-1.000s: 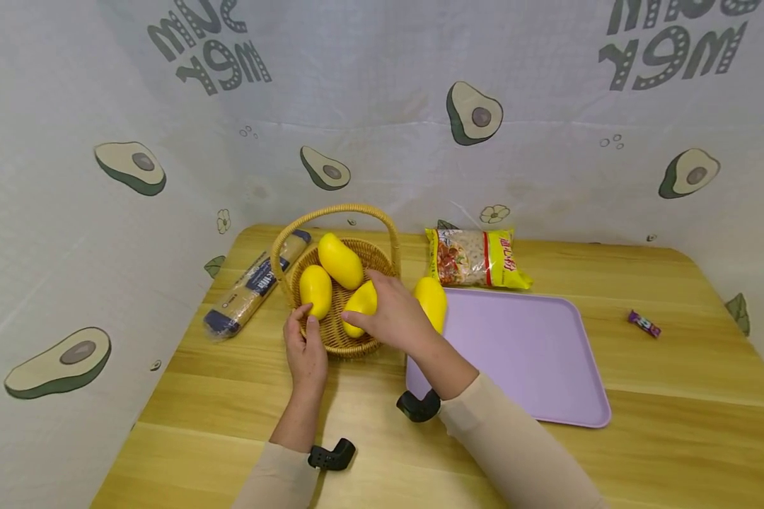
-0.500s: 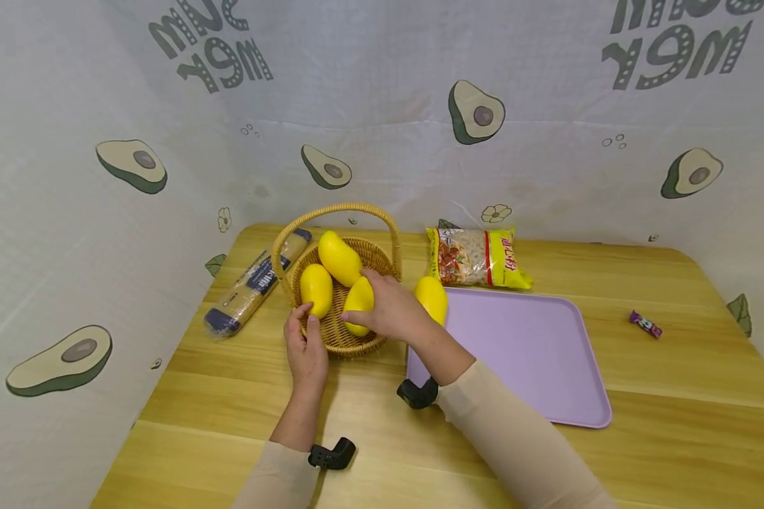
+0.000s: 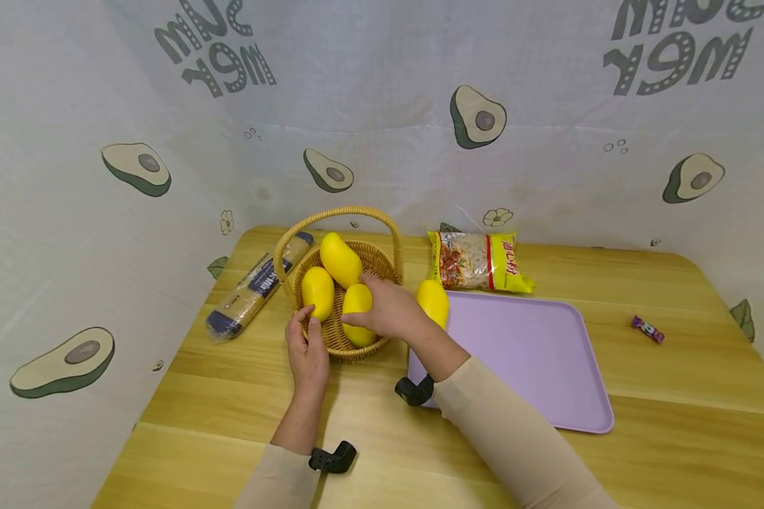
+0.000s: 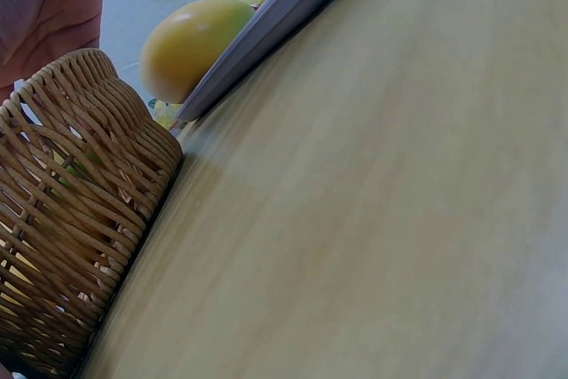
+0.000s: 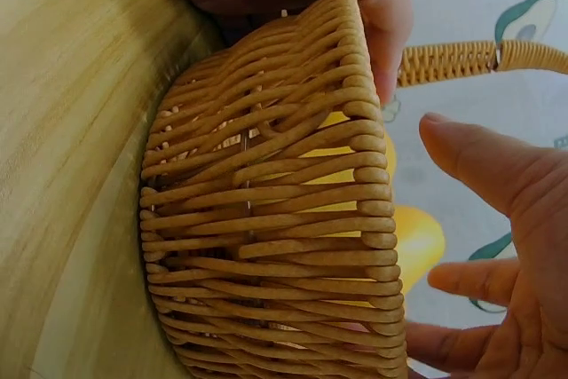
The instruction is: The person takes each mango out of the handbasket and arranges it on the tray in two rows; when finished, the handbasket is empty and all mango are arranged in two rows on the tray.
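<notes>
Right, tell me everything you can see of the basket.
The basket is round, tan and woven, seemingly wicker, with gaps between its strands and a wrapped, arched handle standing up. It sits upright on the wood-grain table, left of the purple tray. Three yellow mangoes are inside. The left hand has its grip on the near-left side; whether the right hand touches the basket, I can't tell.

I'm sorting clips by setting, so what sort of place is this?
Probably a makeshift filming booth: a printed sheet hangs behind and on both sides of the table, a basket of fruit stands on it, and two wrist cameras are worn.
</notes>
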Demonstrator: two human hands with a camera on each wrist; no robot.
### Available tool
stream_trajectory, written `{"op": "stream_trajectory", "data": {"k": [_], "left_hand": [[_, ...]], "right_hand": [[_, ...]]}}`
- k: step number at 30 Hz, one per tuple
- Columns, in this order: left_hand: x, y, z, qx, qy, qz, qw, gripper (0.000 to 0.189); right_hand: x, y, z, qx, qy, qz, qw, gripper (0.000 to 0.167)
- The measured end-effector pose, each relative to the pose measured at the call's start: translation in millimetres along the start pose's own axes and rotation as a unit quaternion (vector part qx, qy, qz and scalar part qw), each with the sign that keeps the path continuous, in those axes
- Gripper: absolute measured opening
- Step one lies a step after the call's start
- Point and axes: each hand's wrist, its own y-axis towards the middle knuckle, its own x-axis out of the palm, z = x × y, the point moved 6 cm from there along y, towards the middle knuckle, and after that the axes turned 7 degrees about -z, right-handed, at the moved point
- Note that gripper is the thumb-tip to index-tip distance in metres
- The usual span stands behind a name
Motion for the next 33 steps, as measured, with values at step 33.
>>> {"op": "stream_trajectory", "data": {"k": [33], "left_hand": [[1.1,-0.1,-0.3,-0.002,0.007,0.002,1.0000,0.031]], "right_hand": [[11,28.8,1,-0.077,-0.025,-0.109,0.9907,0.076]]}}
